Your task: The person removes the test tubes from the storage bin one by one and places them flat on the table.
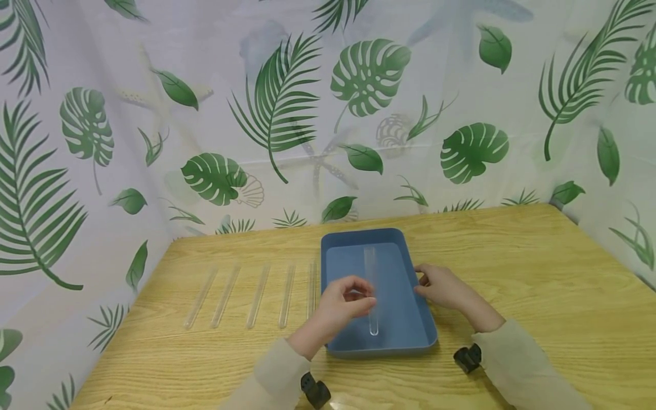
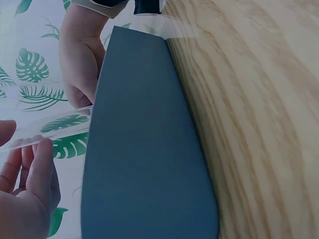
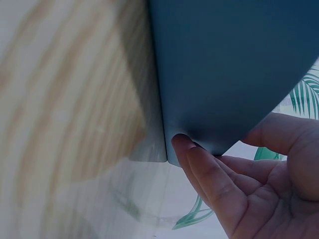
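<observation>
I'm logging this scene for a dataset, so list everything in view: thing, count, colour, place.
test tube in hand: 1, clear, over the tray, pinched by the left hand.
test tubes on table: 5, clear, in a row left of the tray.
tray: 1, blue, table centre.
table: 1, light wood grain.
curtain: 1, white with green leaf print, behind and beside the table.
wrist cameras: 2, black, near the forearms.
sleeves: 2, beige.
left hand: holds the tube.
right hand: fingers on the tray's right rim.
</observation>
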Action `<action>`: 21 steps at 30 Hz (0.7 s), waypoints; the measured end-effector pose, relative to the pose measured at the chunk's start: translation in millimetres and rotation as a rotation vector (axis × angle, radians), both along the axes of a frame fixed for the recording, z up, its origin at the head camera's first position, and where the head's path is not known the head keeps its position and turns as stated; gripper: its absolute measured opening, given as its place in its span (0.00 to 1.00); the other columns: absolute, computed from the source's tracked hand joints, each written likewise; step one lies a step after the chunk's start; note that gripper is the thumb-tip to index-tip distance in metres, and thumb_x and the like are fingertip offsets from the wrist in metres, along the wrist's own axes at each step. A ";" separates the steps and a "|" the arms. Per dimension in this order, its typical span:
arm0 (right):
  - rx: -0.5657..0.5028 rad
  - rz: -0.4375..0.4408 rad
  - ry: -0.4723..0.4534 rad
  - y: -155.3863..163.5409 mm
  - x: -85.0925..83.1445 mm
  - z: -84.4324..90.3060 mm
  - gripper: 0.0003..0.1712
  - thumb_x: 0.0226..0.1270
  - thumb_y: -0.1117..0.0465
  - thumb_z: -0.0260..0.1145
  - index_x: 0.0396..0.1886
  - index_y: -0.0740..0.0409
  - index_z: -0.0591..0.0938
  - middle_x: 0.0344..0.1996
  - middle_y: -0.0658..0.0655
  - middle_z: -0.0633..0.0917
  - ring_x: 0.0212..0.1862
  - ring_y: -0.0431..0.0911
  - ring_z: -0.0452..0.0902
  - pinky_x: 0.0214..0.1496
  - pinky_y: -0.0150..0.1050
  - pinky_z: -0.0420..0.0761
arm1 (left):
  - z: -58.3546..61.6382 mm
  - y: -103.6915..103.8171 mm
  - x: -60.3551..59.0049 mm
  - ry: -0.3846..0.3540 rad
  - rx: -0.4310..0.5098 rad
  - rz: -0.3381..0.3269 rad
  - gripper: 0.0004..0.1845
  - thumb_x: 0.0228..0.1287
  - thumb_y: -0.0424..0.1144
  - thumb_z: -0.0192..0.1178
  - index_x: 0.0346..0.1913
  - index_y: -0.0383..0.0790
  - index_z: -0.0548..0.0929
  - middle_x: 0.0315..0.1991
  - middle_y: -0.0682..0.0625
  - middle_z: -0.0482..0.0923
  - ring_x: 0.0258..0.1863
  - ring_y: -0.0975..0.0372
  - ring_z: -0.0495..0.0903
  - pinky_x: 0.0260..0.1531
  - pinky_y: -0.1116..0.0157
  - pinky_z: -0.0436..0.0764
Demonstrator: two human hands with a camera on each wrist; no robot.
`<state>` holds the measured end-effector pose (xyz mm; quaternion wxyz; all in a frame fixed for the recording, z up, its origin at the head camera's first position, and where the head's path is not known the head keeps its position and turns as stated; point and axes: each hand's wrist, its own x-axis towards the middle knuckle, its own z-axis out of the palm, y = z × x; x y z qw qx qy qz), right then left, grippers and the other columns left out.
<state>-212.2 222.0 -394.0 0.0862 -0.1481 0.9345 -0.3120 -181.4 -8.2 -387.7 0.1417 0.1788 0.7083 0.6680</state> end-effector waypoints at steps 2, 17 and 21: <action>-0.001 0.005 0.000 0.1 0.1 1.0 0.28 0.60 0.67 0.57 0.55 0.81 0.62 0.35 0.68 0.78 0.35 0.54 0.76 0.30 0.42 0.75 | 0.2 -3.2 -0.7 0.012 -0.009 0.001 0.12 0.56 0.29 0.58 0.43 0.26 0.74 0.36 0.47 0.73 0.32 0.62 0.76 0.35 0.60 0.78; -0.003 0.002 0.010 1.1 -0.8 -0.6 0.28 0.60 0.67 0.57 0.55 0.81 0.62 0.35 0.67 0.78 0.33 0.52 0.76 0.29 0.41 0.75 | 2.2 -36.9 0.3 0.025 -0.057 0.040 0.13 0.58 0.31 0.57 0.44 0.27 0.73 0.36 0.48 0.72 0.36 0.57 0.76 0.36 0.62 0.78; 0.002 0.005 0.010 1.3 -0.9 -1.7 0.27 0.60 0.67 0.57 0.55 0.80 0.63 0.35 0.67 0.78 0.34 0.53 0.76 0.29 0.41 0.75 | 2.7 -49.6 -0.1 0.011 -0.061 0.074 0.13 0.58 0.32 0.57 0.44 0.27 0.73 0.36 0.47 0.71 0.38 0.55 0.76 0.36 0.62 0.78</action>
